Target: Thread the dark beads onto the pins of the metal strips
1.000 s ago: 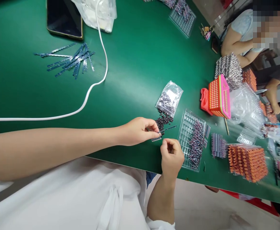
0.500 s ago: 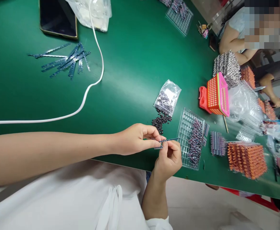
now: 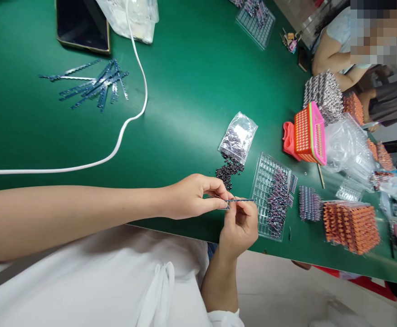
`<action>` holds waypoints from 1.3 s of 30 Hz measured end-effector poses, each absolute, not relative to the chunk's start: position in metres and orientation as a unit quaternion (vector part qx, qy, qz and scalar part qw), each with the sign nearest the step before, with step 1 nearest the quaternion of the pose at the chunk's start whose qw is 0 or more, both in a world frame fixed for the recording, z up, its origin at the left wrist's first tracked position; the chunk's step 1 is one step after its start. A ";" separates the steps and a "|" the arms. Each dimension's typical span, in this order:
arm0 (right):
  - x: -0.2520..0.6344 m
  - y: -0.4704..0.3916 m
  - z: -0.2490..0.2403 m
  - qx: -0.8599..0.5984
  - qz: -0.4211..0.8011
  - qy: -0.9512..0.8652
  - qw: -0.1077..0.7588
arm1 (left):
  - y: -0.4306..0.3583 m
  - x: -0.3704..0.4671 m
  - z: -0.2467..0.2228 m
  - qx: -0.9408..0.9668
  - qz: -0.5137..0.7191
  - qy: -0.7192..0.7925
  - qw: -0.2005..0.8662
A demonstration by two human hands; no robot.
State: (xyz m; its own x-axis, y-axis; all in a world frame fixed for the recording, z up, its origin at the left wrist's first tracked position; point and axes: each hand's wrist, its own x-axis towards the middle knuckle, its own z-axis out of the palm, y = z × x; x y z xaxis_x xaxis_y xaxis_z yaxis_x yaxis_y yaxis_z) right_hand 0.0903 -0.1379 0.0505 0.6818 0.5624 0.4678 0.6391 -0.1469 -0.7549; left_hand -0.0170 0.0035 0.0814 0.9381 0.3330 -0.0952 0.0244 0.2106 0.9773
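My left hand point(image 3: 193, 197) reaches in from the left, its thumb and fingers pinched on a thin blue strip point(image 3: 244, 200). Close against its fingertips, my right hand point(image 3: 239, 225) comes up from below and also pinches the strip, whose free end points right. Small details between the fingertips are hidden. Just above the hands lies a pile of dark beads point(image 3: 228, 172), beside a clear bag point(image 3: 239, 136) with more beads inside. To the right, a clear ridged tray point(image 3: 261, 195) holds many small dark and pinkish pieces.
Blue strips point(image 3: 99, 86) lie at upper left near a phone point(image 3: 82, 25) and a white cable point(image 3: 118, 141). At right are a pink and orange basket point(image 3: 309, 134), stacked orange pieces point(image 3: 351, 227) and plastic bags point(image 3: 348, 141). A person point(image 3: 334, 50) sits at upper right.
The strip between my fingers lies more level than before. Both of my hands have barely shifted. At the right, another person's forearm and hand have moved.
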 end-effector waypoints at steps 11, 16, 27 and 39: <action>0.100 -0.143 0.055 -0.737 -0.169 -0.506 0.415 | 0.007 -0.013 0.076 0.475 0.055 0.143 0.867; 0.099 -0.145 0.051 -0.743 -0.167 -0.491 0.423 | 0.005 -0.014 0.075 0.478 0.058 0.134 0.866; 0.101 -0.145 0.050 -0.742 -0.186 -0.514 0.388 | 0.006 -0.013 0.074 0.482 0.069 0.157 0.859; 0.097 -0.147 0.050 -0.757 -0.092 -0.459 0.456 | 0.009 -0.011 0.078 0.511 0.061 0.190 0.836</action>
State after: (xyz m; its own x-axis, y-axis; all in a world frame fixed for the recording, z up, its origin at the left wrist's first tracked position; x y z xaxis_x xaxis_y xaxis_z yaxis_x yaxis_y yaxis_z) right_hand 0.0970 -0.1465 0.0503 0.5617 0.6111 0.5578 0.7786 -0.1624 -0.6061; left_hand -0.0107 0.0092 0.0778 0.9201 0.2971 -0.2553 0.0917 0.4702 0.8778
